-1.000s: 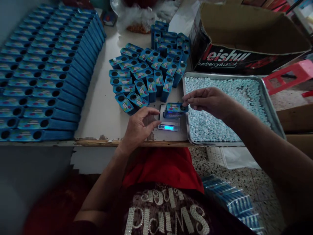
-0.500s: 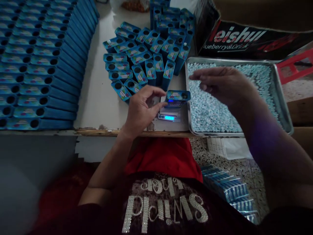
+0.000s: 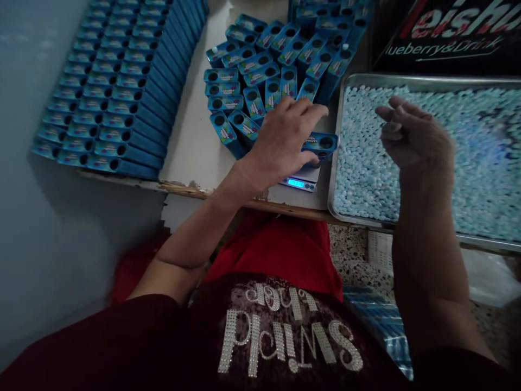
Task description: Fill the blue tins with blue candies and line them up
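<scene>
A blue printed box (image 3: 325, 144) with a round hole in its top stands on a small digital scale (image 3: 303, 183), whose display glows blue. My left hand (image 3: 283, 136) reaches round the left end of this box, thumb in front and fingers behind, spread apart. Over the metal tray (image 3: 334, 184) of small pale blue and white candies (image 3: 362, 174), my right hand (image 3: 419, 133) is raised with its fingers bunched together. What lies inside those fingers, if anything, is hidden.
Several similar blue boxes (image 3: 258, 76) stand loosely grouped behind my left hand. Long neat rows of them (image 3: 134, 111) fill the left of the table (image 3: 191, 157). A black printed carton (image 3: 448, 54) is behind the tray. Wrapped blue packs (image 3: 382, 320) lie on the floor.
The view has shifted, with the tray nearer. My left fingers have spread wider above and around the box on the scale. My right hand has turned upright over the candies, fingers more curled.
</scene>
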Available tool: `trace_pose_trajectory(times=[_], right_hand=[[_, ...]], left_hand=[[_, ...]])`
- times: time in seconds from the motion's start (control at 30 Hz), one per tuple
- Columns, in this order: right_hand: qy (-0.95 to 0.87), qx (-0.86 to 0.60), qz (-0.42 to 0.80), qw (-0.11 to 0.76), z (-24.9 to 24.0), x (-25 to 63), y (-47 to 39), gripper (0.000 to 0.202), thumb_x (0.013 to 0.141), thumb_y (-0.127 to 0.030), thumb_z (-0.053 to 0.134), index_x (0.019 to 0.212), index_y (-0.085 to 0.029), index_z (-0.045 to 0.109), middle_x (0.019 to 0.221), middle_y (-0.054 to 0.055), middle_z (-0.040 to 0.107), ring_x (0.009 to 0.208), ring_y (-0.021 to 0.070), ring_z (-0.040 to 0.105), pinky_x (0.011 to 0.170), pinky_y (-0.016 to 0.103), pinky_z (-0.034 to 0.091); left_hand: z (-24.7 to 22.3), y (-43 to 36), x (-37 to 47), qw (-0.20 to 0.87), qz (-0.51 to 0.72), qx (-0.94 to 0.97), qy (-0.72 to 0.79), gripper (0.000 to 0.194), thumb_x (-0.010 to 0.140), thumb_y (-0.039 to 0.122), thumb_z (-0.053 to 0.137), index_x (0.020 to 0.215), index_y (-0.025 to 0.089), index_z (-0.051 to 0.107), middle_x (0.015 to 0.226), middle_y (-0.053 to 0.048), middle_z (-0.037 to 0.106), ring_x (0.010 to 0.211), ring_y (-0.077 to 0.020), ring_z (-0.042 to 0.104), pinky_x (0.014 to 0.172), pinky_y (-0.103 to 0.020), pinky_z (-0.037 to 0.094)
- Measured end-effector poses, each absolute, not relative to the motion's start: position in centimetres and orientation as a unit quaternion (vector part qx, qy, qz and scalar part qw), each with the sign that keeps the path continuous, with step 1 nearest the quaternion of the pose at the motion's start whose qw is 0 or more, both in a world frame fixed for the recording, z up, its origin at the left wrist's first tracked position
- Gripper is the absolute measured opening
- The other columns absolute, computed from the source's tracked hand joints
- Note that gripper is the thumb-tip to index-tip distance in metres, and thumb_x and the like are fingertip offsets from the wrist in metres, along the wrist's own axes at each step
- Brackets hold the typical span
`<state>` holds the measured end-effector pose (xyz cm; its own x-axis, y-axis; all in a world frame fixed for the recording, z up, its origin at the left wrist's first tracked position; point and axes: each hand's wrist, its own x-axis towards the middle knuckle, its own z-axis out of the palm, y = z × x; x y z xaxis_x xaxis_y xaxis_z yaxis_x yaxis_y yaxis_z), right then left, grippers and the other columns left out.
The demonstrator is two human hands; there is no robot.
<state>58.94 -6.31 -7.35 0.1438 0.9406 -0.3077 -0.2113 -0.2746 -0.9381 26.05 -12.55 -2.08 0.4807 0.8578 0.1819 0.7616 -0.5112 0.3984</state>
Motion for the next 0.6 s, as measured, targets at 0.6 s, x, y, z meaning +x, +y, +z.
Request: trace_pose_trajectory(times=[0.6], right_hand=[[-0.434, -0.506, 0.571, 0.479, -3.8, 53.3, -10.1, 0.019, 0.083, -0.011, 0.089, 0.078, -0.024, 0.075, 0.09, 0.008, 0.083, 0.062, 0.0118, 0.037, 0.061, 0.034, 0.024]], left_hand=[[-5.8, -11.7, 28.3, 0.183, 0.199, 0.842, 0.467, 0.096, 0.071, 0.008, 0.112, 0.154, 0.024, 0.067, 0.16, -0.015, 0.07, 0.152, -0.0501, 0.061, 0.129, -0.067, 0.05]])
